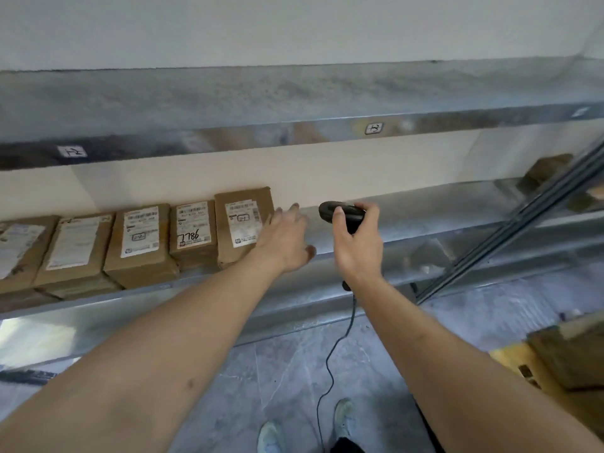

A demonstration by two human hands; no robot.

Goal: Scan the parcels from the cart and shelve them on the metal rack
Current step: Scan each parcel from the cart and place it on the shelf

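Five brown cardboard parcels stand in a row on the middle shelf (408,207) of the metal rack, left of frame centre, white labels facing out. One label carries a handwritten number (189,238). The rightmost parcel (243,223) closes the row.

Left hand (287,243): fingers straight and spread, gripping nothing, lying against the right side of that rightmost parcel. Looks like it is squaring the box into line, or has only just let go; I cannot tell which.

Right hand (358,246): curled round a black handheld scanner (341,213), its head pointing left toward the labels, its cable (330,354) hanging down to the grey floor near the person's shoes.

Progress, as judged: five parcels shelved, so the job is well under way. At the lower right edge of frame a yellow cart corner (510,358) shows with a brown box (568,358) on it, so at least one parcel is left. How many more, I cannot see.

Room: the shelf right of the row is bare metal for a long stretch, up to a diagonal brace (510,230) at right. More blurred brown shapes lie beyond it. The upper shelf lip (294,132), with small location tags, overhangs the row, so headroom above the boxes is limited. The dangling cable is the thing to keep clear of.
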